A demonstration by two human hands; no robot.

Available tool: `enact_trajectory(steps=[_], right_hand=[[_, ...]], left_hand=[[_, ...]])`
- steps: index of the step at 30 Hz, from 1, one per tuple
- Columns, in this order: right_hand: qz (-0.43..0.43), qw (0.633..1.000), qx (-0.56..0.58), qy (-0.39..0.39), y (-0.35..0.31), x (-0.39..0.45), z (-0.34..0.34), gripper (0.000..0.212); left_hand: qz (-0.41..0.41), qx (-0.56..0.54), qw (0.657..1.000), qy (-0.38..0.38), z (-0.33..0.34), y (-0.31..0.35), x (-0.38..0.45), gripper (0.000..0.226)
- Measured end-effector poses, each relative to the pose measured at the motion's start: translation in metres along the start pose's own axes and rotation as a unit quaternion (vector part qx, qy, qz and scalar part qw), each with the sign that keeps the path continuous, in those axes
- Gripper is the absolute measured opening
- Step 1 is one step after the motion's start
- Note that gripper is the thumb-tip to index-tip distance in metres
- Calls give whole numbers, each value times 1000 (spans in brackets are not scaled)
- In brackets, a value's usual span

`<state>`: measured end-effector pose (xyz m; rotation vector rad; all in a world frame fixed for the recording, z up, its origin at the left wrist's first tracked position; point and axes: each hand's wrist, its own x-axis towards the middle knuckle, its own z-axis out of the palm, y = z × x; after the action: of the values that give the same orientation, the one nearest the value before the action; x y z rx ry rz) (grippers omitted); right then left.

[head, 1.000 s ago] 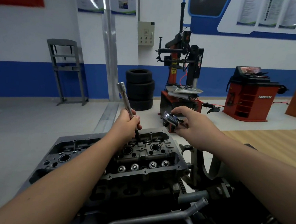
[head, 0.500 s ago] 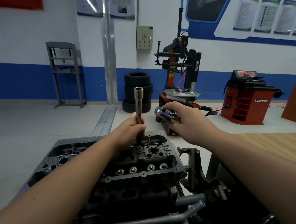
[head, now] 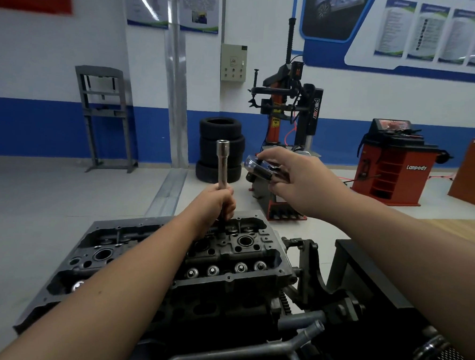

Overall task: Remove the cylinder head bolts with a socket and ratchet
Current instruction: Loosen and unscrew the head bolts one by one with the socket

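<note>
The left hand (head: 215,203) is gripping a long socket extension (head: 222,165), which is standing nearly upright with its lower end down in the cylinder head (head: 225,262). The right hand (head: 300,183) is holding the ratchet (head: 259,168) just beside the extension's open top, not touching it. Behind, stacked tires (head: 222,134), a tire changer (head: 287,113), a red balancer (head: 395,167) and a grey press frame (head: 104,116) are standing along the blue-striped wall.

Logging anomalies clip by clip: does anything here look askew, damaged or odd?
Nothing stands out. The left hand holds the extension bar upright over the cylinder head, and the right hand grips the ratchet beside its top, not yet joined. No spill or damage shows.
</note>
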<state>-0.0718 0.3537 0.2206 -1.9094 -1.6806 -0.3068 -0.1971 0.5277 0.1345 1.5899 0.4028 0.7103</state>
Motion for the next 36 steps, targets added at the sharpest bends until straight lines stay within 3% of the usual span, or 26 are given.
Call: enact_trajectory(steps=[6,10,22,36], right_hand=[[21,999,-3,34,-6,18,-1,55],[9,999,-20,43,-20,40,-14,52],[-67,987,-142,-30,-59,68,-29,63],[-80,982,-163,-52,-70,82,-33,62]], left_hand=[[8,105,993,63,6,-9,2,40],[19,119,989,86,10,-12,1,48],[22,123,988,87,11,-9,-2,45],[21,114,989,93,12,-7,-3,42]])
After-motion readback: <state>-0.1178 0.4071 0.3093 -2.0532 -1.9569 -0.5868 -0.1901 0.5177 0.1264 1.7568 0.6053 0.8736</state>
